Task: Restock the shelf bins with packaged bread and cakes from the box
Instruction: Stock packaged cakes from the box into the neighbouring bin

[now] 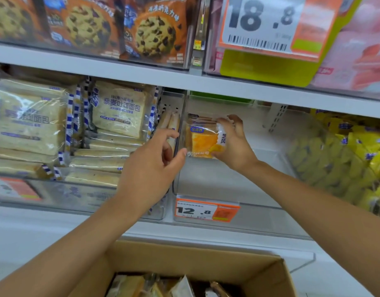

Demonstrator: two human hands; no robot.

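My right hand [234, 142] grips an orange packaged bread [203, 139] by its right edge and holds it upright inside the clear middle shelf bin [227, 181]. The fingers of my left hand [157, 166] hang loosely curled just left of the pack, at the bin's left wall, with the thumb tip near the pack's lower left corner; whether it touches is unclear. Below, the open cardboard box [206, 260] holds several more wrapped breads [163, 286].
A bin of pale toast packs [118, 112] fills the shelf to the left. Yellow snack bags [356, 146] sit in the right bin. An orange 12.8 price tag [206, 210] hangs on the middle bin's front. Cookie packs [154, 33] and pink packs [360, 50] line the upper shelf.
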